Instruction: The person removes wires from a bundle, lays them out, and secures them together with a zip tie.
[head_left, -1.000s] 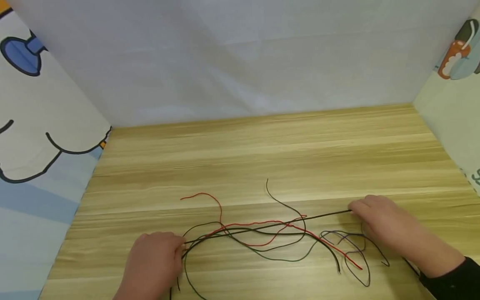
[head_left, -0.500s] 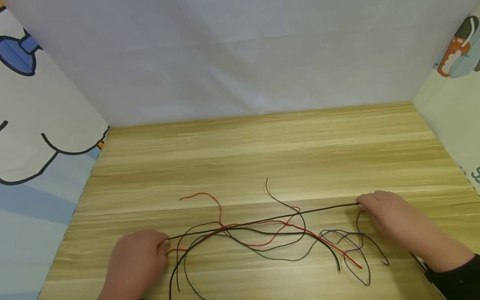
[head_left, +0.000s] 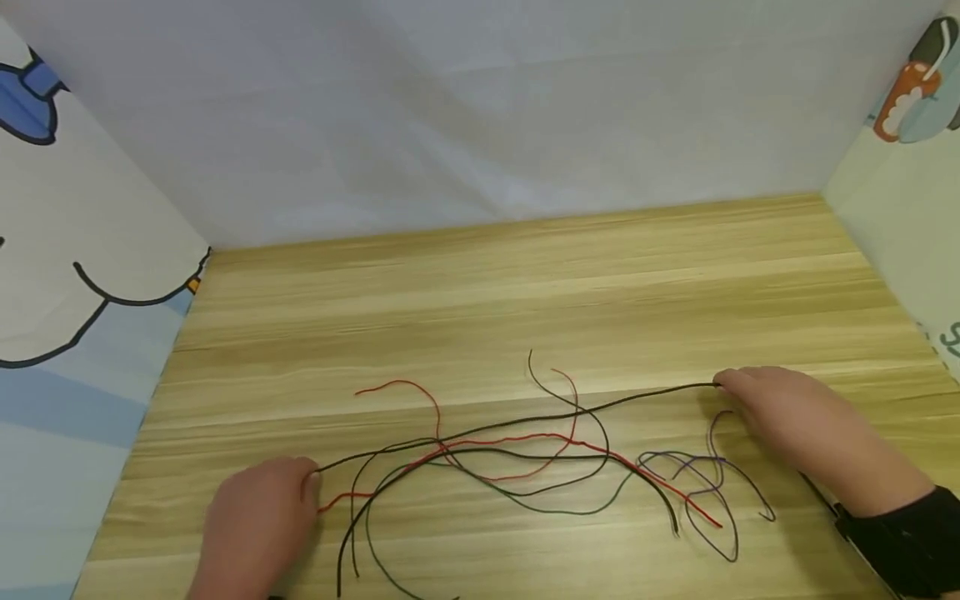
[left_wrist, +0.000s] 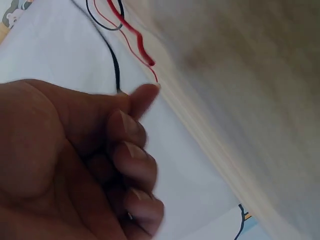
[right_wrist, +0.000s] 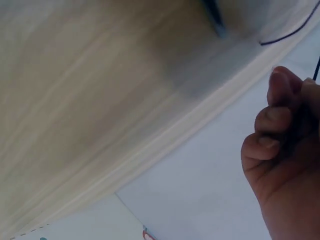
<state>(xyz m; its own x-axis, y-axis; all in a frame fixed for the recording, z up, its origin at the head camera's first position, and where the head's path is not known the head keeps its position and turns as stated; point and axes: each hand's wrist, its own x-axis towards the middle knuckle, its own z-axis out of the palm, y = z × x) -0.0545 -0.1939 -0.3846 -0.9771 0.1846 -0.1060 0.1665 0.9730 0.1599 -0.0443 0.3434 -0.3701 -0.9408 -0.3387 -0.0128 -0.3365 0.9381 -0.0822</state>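
Note:
A long black wire (head_left: 517, 421) stretches between the two hands above the other wires. My left hand (head_left: 255, 517) pinches its left end between thumb and forefinger, the other fingers curled, as the left wrist view shows. At the opposite end, my right hand (head_left: 780, 425) pinches the same wire, its fingers curled too. Beneath lies a loose tangle: a thick red wire (head_left: 660, 487), a thin red wire (head_left: 397, 382), a thicker black wire (head_left: 360, 512), a green wire (head_left: 570, 512) and a purple wire (head_left: 731, 533). The thick red wire's left end lies beside my left hand.
The wires lie on a wood-grain table (head_left: 510, 292). A white cloth wall (head_left: 480, 125) rises along its back edge. Printed cartoon panels stand at the left (head_left: 97, 358) and right (head_left: 892, 217). Below my right forearm, a dark strip (head_left: 817, 493) runs toward the black sleeve (head_left: 915, 533).
My left hand has moved left and my right hand slightly away and right, drawing the black wire longer between them. The thin red wire's right end has swung upward.

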